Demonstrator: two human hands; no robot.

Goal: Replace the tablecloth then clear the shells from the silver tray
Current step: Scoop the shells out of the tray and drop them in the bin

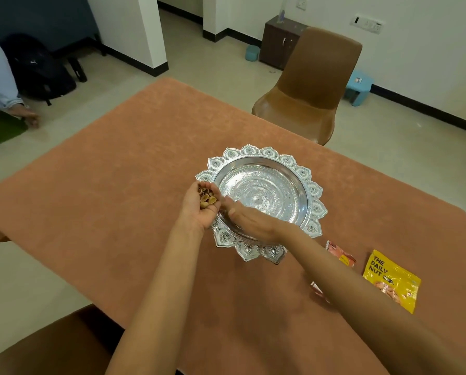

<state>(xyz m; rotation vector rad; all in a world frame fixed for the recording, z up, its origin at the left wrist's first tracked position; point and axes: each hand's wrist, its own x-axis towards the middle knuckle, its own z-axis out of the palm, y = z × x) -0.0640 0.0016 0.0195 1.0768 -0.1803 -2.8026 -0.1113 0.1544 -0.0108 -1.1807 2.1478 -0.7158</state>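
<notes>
An ornate silver tray [294, 169] with a petal-shaped rim stands on the orange-brown tablecloth [123, 185]; its bowl looks bare. My left hand [203, 209] is cupped palm up at the tray's left rim and holds a small heap of nut shells [206, 197]. My right hand [249, 219] lies flat inside the tray at its near left side, fingers straight and pointing toward the left hand, touching the tray's inner wall.
A yellow nut packet [391, 280] and an orange-red packet [341, 255] lie on the cloth right of my right arm. A brown chair [313, 85] stands behind the table, another at the near left. A person sits on the floor at far left.
</notes>
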